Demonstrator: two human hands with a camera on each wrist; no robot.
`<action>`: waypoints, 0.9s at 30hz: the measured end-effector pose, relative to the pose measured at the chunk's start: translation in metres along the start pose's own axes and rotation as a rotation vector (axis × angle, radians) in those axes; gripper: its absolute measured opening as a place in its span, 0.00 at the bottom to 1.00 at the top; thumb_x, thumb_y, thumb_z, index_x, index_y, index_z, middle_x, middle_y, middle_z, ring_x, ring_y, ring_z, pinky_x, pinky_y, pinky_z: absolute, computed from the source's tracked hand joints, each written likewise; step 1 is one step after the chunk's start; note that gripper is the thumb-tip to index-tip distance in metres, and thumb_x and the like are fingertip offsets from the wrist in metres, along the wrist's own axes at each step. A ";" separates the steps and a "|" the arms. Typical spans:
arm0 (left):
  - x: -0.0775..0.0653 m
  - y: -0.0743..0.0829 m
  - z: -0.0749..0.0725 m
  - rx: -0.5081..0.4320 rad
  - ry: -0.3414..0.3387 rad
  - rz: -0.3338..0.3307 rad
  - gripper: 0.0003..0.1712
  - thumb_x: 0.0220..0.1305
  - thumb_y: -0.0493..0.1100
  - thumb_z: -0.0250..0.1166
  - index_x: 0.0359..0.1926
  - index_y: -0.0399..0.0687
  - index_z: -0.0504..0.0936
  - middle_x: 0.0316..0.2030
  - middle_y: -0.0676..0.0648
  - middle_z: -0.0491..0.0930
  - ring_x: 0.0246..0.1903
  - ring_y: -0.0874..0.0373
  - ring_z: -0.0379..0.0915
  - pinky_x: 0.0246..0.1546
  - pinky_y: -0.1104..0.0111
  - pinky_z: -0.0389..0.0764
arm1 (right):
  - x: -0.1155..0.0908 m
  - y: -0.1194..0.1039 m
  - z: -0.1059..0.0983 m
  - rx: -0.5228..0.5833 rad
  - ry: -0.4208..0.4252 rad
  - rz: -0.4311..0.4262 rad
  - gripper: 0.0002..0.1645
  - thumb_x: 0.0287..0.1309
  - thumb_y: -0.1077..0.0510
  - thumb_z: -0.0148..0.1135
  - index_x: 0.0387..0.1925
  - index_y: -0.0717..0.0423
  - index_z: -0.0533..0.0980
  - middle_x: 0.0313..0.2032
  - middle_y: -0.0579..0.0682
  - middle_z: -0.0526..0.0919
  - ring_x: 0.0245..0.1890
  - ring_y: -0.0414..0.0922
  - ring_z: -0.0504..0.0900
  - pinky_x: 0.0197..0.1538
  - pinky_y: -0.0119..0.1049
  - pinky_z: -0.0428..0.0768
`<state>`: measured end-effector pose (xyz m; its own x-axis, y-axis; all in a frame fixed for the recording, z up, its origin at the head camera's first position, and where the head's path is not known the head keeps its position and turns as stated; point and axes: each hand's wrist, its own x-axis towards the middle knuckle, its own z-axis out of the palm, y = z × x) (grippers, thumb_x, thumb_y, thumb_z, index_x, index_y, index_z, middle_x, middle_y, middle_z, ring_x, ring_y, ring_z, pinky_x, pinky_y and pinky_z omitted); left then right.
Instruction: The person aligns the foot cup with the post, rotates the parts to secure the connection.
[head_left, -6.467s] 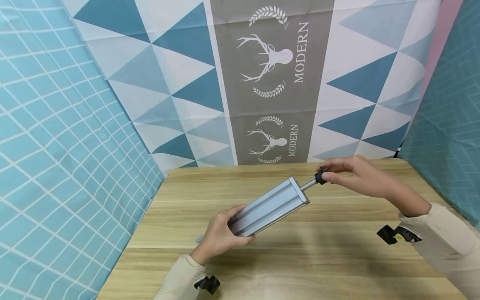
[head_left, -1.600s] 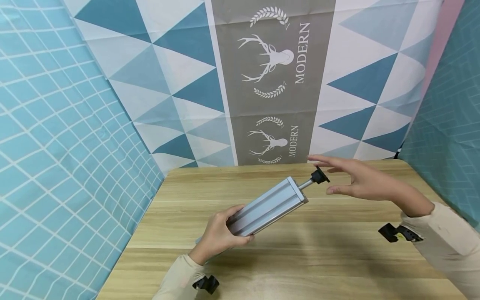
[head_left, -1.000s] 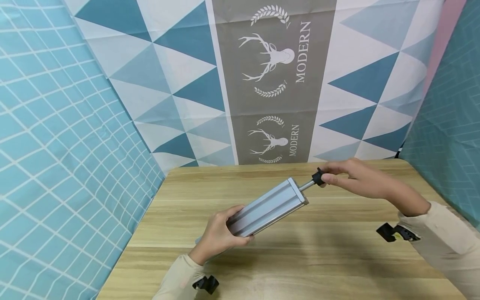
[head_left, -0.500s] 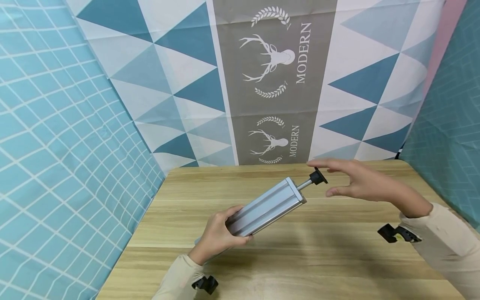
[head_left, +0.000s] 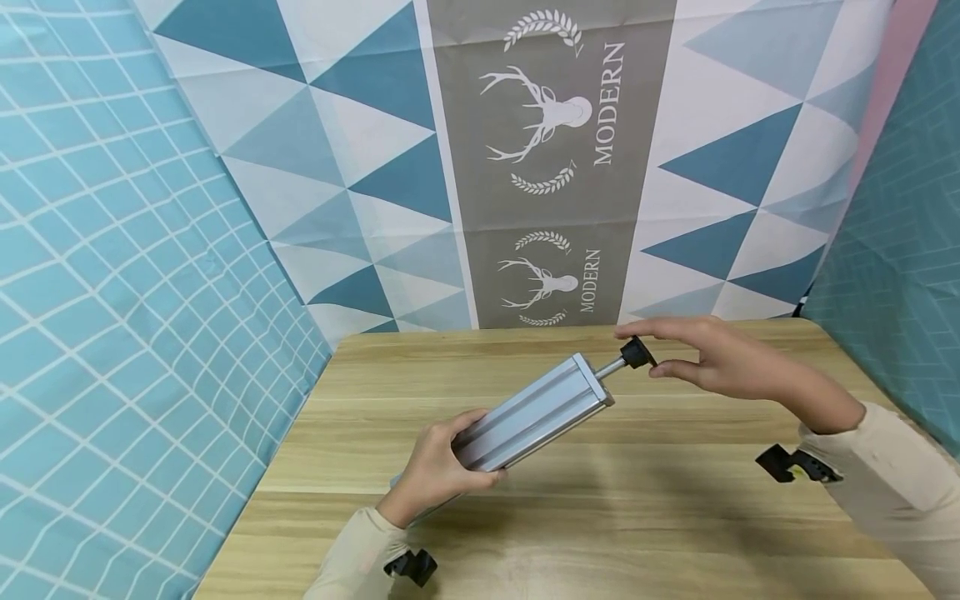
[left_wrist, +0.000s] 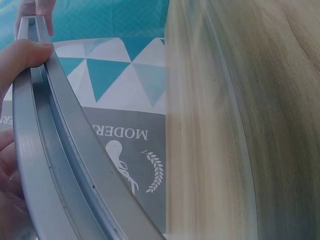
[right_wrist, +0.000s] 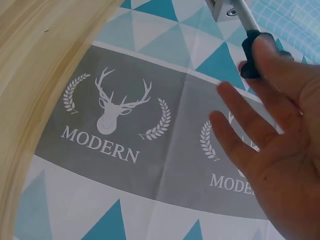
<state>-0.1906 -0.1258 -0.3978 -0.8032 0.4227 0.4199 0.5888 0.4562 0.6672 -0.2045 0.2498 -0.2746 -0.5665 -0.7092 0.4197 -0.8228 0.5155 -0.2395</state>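
Observation:
My left hand (head_left: 437, 468) grips the lower part of a grey aluminium profile (head_left: 536, 412), held tilted over the table with its far end up to the right. A groove runs along the profile (left_wrist: 30, 140) in the left wrist view, under the left thumb (left_wrist: 25, 54). From the upper end sticks a metal rod (head_left: 611, 368) tipped by a black levelling foot (head_left: 636, 353) with a wider flange. My right hand (head_left: 723, 358) has its thumb and index finger at opposite sides of the foot. In the right wrist view the thumb overlaps the black foot (right_wrist: 251, 52), other fingers spread loosely.
A wooden table (head_left: 600, 517) lies beneath both hands. Behind it hangs a patterned cloth (head_left: 360, 167) with triangles and deer heads; a blue gridded cloth (head_left: 112, 292) hangs at left and a teal one (head_left: 900, 283) at right. Black camera mounts sit on both wrists.
The right fingers repeatedly took the black foot and let it go; half a second ago they stood apart from it, now thumb and index meet it. The left hand and profile barely moved.

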 end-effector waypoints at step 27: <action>0.000 0.002 0.000 0.005 0.005 -0.009 0.39 0.38 0.50 0.80 0.55 0.51 0.79 0.44 0.50 0.84 0.37 0.62 0.80 0.35 0.70 0.79 | -0.004 0.001 0.001 0.114 -0.002 -0.034 0.45 0.47 0.76 0.67 0.67 0.54 0.66 0.62 0.49 0.72 0.55 0.37 0.76 0.53 0.25 0.73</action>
<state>-0.1892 -0.1248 -0.3967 -0.8090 0.4143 0.4170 0.5819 0.4643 0.6677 -0.2036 0.2527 -0.2773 -0.5377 -0.7264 0.4280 -0.8417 0.4327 -0.3230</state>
